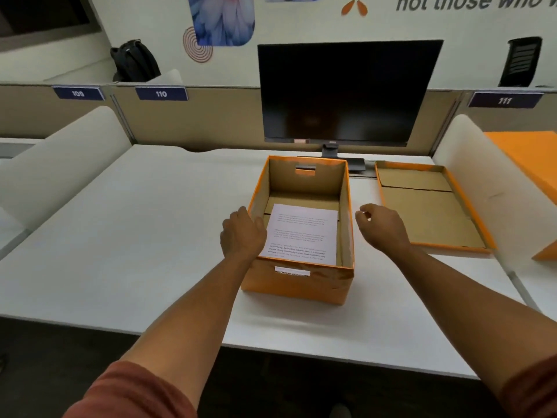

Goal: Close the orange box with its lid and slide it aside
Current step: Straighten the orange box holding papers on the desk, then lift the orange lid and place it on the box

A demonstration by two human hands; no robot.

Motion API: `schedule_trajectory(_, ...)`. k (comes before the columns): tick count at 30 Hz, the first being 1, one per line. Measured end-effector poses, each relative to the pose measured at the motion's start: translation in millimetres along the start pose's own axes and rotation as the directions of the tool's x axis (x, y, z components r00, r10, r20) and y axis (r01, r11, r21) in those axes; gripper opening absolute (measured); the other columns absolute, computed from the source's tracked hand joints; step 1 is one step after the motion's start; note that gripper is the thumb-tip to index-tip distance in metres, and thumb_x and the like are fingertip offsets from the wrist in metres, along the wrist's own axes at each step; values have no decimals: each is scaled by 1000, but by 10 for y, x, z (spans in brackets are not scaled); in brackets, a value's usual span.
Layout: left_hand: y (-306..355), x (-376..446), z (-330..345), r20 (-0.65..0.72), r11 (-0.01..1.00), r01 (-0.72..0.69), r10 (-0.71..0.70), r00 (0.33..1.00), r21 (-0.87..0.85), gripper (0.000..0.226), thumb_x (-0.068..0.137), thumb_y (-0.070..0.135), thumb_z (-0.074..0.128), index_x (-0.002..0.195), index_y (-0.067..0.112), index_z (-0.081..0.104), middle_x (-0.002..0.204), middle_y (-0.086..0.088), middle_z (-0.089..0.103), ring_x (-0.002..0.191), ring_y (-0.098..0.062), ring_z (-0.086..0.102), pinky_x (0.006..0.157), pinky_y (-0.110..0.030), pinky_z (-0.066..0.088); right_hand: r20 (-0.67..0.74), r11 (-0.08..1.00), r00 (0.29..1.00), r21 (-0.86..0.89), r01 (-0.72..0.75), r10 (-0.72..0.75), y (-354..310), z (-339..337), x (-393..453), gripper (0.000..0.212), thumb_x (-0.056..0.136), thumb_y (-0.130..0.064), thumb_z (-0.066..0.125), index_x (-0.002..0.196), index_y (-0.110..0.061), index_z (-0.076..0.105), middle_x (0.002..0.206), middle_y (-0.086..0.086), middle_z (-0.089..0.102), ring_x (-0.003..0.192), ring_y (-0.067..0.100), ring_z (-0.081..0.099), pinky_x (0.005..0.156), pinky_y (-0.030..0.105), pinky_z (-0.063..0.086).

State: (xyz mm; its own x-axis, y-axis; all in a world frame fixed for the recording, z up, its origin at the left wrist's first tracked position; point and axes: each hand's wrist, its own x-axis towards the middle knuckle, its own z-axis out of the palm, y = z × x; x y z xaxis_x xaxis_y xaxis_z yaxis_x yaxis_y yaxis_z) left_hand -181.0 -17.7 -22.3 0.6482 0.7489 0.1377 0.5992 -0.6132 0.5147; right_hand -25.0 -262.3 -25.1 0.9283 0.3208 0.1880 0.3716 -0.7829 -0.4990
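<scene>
Orange box (297, 279): stands open on the white surface (126, 236) in front of a dark monitor (346, 92), its brown cardboard inside showing; the outside is smooth orange, scuffed and creased at the near right corner, with a slot handle cut in the near and the far wall.

Printed sheet (301, 233): a white page of text lies flat on the box floor, so the box looks packed and ready for closing.

Left hand (242, 233): rests at the box's left wall near its near corner, the fingers (256, 224) curled together over the rim, the tips hidden inside; it seems placed to steady the box.

Right hand (381, 226): hangs in the air just beyond the box's right wall, touching nothing, the fingers (363, 212) loosely curled with the thumb and forefinger nearly meeting, empty.

Lid (428, 206): lies upside down on the surface, just beyond the right hand's fingers and apart from the box, a shallow tray with an orange rim and a flat brown inside crossed by a seam.

Stage: the lid is not yet on; the right hand probably sits nearest it to take it up, and it must be turned over before it fits the rim.

Partition (211, 122): a beige panel behind carries the desk numbers 109, 110 and 111.
</scene>
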Motion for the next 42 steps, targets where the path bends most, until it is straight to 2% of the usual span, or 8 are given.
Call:
schedule_trajectory(4, 336, 39, 25, -107, 981, -195, 192, 976, -15, 35, 96, 36, 46, 118, 12, 58, 119, -11, 64, 104, -28, 62, 86, -41, 55, 32, 998, 999, -48, -37, 38, 243, -64, 11, 39, 94, -29, 49, 123, -10, 66, 119, 13, 70, 107, 31, 63, 86, 41, 53)
schedule_trajectory(8, 834, -39, 255, -24, 888, -390, 396, 918, -244, 39, 98, 31, 45, 132, 16, 58, 130, -6, 63, 116, -22, 59, 95, -37, 51, 80, 992, 991, -71, -106, 112, 587, -103, 41, 38, 90, -24, 52, 123, -12, 67, 122, 13, 68, 111, 34, 61, 88, 39, 50)
schedule_trajectory(15, 1901, -254, 805, 47, 725, -547, 619, 784, -419, 36, 97, 30, 45, 122, 16, 66, 116, -3, 73, 96, -16, 68, 81, -34, 57, 138, 981, 980, -152, -123, 145, 1106, -106, 167, 36, 90, -23, 55, 124, -12, 65, 120, 14, 65, 112, 33, 59, 85, 36, 46)
schedule_trajectory(19, 2274, -224, 1083, 119, 733, -503, 611, 782, -458, 36, 96, 29, 44, 121, 16, 67, 113, -2, 74, 96, -16, 69, 83, -34, 57, 178, 971, 979, -234, -51, 94, 1347, -70, 283, 39, 91, -28, 58, 127, -14, 62, 122, 12, 64, 113, 32, 57, 90, 40, 50)
schedule_trajectory(22, 2380, -214, 1292, 191, 764, -381, 539, 820, -520, 35, 98, 25, 42, 120, 15, 67, 112, -4, 74, 100, -17, 68, 88, -36, 57, 220, 947, 974, -321, 21, 53, 1515, -4, 364, 38, 91, -32, 58, 126, -15, 63, 119, 10, 63, 109, 32, 57, 88, 41, 50)
schedule_trajectory(29, 2463, -108, 1508, 320, 790, -79, 335, 886, -608, 32, 97, 20, 42, 117, 13, 66, 105, -7, 74, 94, -23, 69, 87, -47, 58, 288, 898, 958, -424, 115, 14, 1643, 251, 446, 38, 90, -52, 54, 99, -18, 68, 104, 5, 62, 99, 29, 55, 83, 42, 41)
schedule_trajectory(36, 2427, -23, 1494, 310, 786, -55, 306, 900, -616, 31, 98, 18, 41, 117, 14, 65, 106, -8, 73, 93, -19, 70, 83, -40, 60, 202, 873, 976, -460, 165, -78, 1588, 241, 486, 25, 95, -35, 54, 96, -16, 70, 94, 4, 64, 89, 28, 57, 76, 40, 34)
schedule_trajectory(42, 2412, 51, 1345, 280, 753, -66, 322, 904, -655, 29, 97, 21, 43, 111, 15, 67, 97, -4, 73, 88, -18, 70, 81, -42, 61, -6, 906, 995, -413, 92, -104, 1256, -108, 654, 25, 97, -30, 52, 87, -13, 68, 88, 7, 61, 82, 30, 57, 72, 39, 32)
